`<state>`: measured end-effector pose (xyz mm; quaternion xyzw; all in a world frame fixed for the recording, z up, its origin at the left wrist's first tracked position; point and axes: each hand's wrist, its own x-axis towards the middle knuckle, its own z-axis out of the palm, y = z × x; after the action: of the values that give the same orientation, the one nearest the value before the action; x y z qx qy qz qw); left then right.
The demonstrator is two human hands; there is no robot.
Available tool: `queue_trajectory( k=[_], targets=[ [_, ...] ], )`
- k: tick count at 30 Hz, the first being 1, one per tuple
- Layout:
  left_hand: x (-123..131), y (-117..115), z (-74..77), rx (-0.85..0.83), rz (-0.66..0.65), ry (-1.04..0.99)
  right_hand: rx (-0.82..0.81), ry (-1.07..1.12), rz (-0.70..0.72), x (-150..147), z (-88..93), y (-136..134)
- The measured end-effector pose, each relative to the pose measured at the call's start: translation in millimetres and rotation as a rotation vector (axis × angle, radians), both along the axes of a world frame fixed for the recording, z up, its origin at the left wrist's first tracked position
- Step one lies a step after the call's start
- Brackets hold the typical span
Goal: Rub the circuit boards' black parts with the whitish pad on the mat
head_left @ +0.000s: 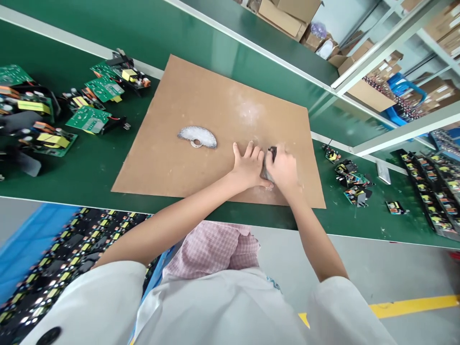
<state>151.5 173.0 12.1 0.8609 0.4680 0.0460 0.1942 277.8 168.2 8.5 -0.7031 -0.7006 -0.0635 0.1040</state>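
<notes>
My left hand lies on a brown hardboard sheet with its fingers spread, right next to my right hand. My right hand, slightly blurred, closes on a small black part, and only its top shows. Below it, a grey piece sits partly hidden between my hands. Further left on the sheet lies a half-round abrasive disc coated in white powder, apart from both hands. White dust marks the sheet near my hands.
A green bench belt carries the sheet, with loose circuit boards to the left and small assembled boards to the right. Trays of boards stand at right and lower left. Shelves with cardboard boxes stand beyond.
</notes>
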Motion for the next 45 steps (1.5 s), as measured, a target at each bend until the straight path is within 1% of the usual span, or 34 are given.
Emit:
queue_trajectory(
  k=[2, 4, 8, 10, 12, 14, 16, 17, 18, 19, 21, 23, 24, 25, 28, 30, 32, 35, 38, 41, 45],
  targets=[
    [0, 1, -0.5, 0.0, 0.006, 0.0, 0.003, 0.012, -0.006, -1, 1.8, 14],
    [0, 1, -0.9, 0.002, 0.01, 0.009, -0.015, -0.006, 0.004, -1, 4.6, 13],
    [0, 1, -1.6, 0.016, 0.01, 0.023, -0.089, -0.112, 0.059, 2, 6.6, -24],
    [1, 1, -1.7, 0.028, 0.0, 0.017, -0.095, -0.116, 0.05, 2, 5.4, -31],
    [0, 1, -1.8, 0.038, -0.016, 0.006, -0.067, -0.069, -0.004, 0, 3.7, -19],
    [0, 2, -1.7, 0.044, -0.021, -0.004, -0.032, -0.006, -0.049, -2, 2.1, 4],
    [-1, 3, -1.6, 0.046, -0.014, -0.007, -0.02, 0.064, -0.046, 1, 1.1, 23],
    [-2, 3, -1.7, 0.045, -0.011, -0.006, -0.02, 0.125, -0.033, 4, 1.0, 28],
    [-3, 3, -1.8, 0.044, -0.011, -0.003, -0.019, 0.222, -0.012, 8, 1.0, 28],
    [-4, 2, -1.9, 0.045, -0.014, 0.001, -0.013, 0.367, 0.006, 13, 1.1, 25],
    [-5, 1, -1.5, 0.064, -0.026, -0.011, -0.004, 0.79, 0.033, 23, 1.6, 13],
    [-5, -2, 1.1, 0.099, -0.049, -0.101, -0.046, 1.247, 0.056, 30, 2.9, 0],
    [-4, -3, 3.5, 0.119, -0.056, -0.179, -0.084, 1.43, 0.077, 31, 4.1, -5],
    [-3, -5, 6.4, 0.142, -0.057, -0.269, -0.127, 1.567, 0.105, 31, 5.5, -9],
    [0, -10, 15.3, 0.217, -0.065, -0.505, -0.204, 1.806, 0.216, 23, 9.6, -15],
    [1, -11, 18.2, 0.252, -0.092, -0.59, -0.213, 1.899, 0.25, 17, 10.5, -16],
    [2, -11, 18.0, 0.257, -0.098, -0.647, -0.203, 1.951, 0.238, 11, 9.6, -16],
    [3, -9, 15.8, 0.228, -0.059, -0.716, -0.17, 1.967, 0.167, 7, 7.0, -18],
    [3, -8, 15.3, 0.199, -0.057, -0.761, -0.045, 1.888, 0.134, 10, 5.8, -20],
    [1, -7, 15.6, 0.225, -0.09, -0.774, 0.091, 1.688, 0.201, 18, 6.4, -22],
    [-4, -2, 14.2, 0.338, -0.112, -0.683, 0.081, 1.516, 0.336, 28, 7.4, -24]
  ],
)
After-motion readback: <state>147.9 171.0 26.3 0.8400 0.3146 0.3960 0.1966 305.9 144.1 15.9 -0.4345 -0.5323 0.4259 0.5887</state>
